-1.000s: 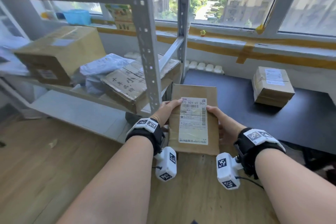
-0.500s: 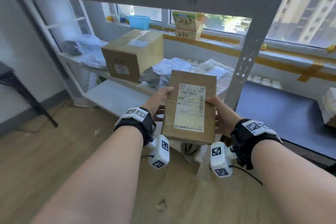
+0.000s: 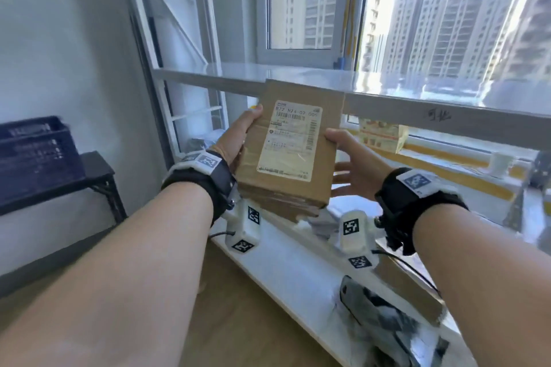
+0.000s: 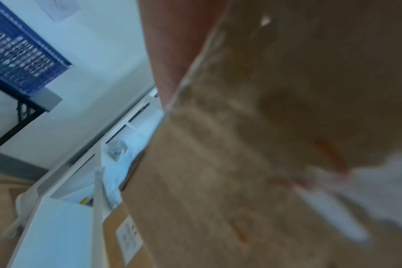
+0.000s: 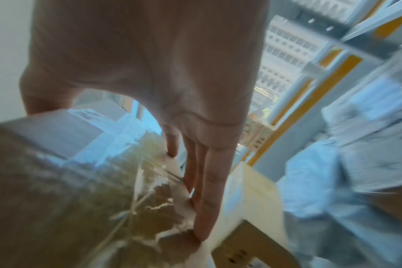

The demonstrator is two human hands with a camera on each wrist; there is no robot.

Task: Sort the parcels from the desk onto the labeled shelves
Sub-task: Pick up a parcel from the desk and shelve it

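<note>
A flat brown cardboard parcel (image 3: pixel 295 176) with a white shipping label (image 3: pixel 290 140) is held up between both hands, its far end level with the front edge of the grey upper shelf (image 3: pixel 387 104). My left hand (image 3: pixel 241 134) grips its left side, thumb on top. My right hand (image 3: pixel 346 158) pinches the right side, thumb on the top edge. In the right wrist view the straight fingers (image 5: pixel 209 190) lie along the parcel's taped underside (image 5: pixel 57 181). The left wrist view is blurred: the parcel (image 4: pixel 264 127) fills it beside my palm (image 4: pixel 179 45). Handwriting (image 3: pixel 438 115) marks the shelf's front edge.
Below the hands, the white lower shelf (image 3: pixel 283 262) carries a grey poly bag (image 3: pixel 384 325) and a brown box (image 3: pixel 408 289). A blue crate (image 3: pixel 32 152) sits on a black stand (image 3: pixel 98 170) by the left wall. A printed carton (image 3: pixel 381 134) and a white cup (image 3: pixel 501 164) stand on the window sill.
Both hands have lifted the parcel from the level of the lower shelf up to the upper shelf's edge. The view has swung left and upward, away from the desk.
</note>
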